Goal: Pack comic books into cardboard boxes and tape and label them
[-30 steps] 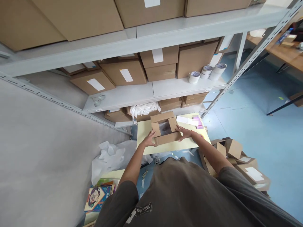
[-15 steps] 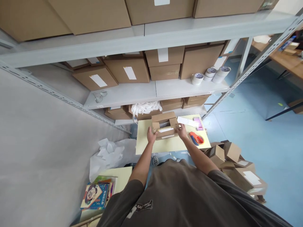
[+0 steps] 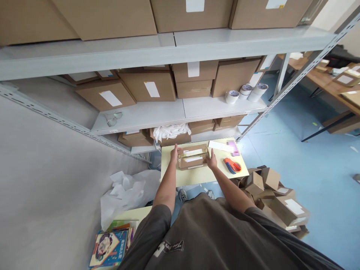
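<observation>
A small cardboard box (image 3: 192,162) rests on the pale yellow table (image 3: 168,176), its top flaps folded down and white label strips lying across the top. At the box's left end, my left hand (image 3: 174,153) grips the side, thumb and fingers partly hidden. My right hand (image 3: 212,161) holds the opposite end, with one finger pointing up along the edge. Right of that hand lies a red and blue tape dispenser (image 3: 232,165). Behind it are a white paper strip (image 3: 221,146) and a blurred purple item (image 3: 233,148).
Ahead stands a grey metal shelf (image 3: 140,116) carrying cardboard boxes, rolls of tape (image 3: 232,97) and glasses (image 3: 113,119). White cloth or bags (image 3: 171,131) fill a low box. Empty cartons (image 3: 281,202) pile up at right. White wrapping (image 3: 126,191) and books (image 3: 109,245) lie at left.
The box's raised flaps have come down, covering the opening where grey contents showed. Both hands have shifted along the box ends, and the view has tilted slightly.
</observation>
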`<state>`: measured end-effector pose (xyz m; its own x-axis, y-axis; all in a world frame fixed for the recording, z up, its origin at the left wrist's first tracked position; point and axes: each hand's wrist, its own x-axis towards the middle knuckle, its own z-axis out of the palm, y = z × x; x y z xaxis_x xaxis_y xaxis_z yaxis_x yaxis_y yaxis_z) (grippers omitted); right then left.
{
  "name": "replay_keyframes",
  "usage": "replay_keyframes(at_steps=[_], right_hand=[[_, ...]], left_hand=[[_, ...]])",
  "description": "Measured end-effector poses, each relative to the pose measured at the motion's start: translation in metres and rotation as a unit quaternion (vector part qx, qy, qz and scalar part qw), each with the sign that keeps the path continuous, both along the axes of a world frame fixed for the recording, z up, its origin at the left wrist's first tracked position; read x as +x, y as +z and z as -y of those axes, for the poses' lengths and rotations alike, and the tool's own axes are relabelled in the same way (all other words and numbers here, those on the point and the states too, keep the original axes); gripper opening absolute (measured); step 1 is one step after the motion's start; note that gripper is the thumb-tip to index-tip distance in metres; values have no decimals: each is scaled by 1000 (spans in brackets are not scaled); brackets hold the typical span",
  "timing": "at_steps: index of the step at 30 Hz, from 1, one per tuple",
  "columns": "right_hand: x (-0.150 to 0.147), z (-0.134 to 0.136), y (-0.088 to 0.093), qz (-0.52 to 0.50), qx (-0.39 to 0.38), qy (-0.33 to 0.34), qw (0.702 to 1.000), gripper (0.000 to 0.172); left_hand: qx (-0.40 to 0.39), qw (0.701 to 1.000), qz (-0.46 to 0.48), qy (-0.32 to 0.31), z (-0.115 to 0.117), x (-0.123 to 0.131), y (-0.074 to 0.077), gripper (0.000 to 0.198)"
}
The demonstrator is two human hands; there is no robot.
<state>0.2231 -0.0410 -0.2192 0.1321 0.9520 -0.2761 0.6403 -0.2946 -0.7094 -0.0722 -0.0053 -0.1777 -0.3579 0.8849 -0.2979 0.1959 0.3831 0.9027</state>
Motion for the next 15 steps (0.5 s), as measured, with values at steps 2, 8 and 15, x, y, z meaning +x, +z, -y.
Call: replay_keyframes(at_steps=[2,8,15], right_hand=[[-5,3,2,6,-5,6,1000,100],[-12,5,7,2,0,32,999,93],[40,5,9,21,82,33,996,71]], left_hand=[[30,999,-26,-17,15,-3,-6,47],[-70,990,-123,4,43,9,-16,81],[-155,971,-184,-3,44,18,-25,71]])
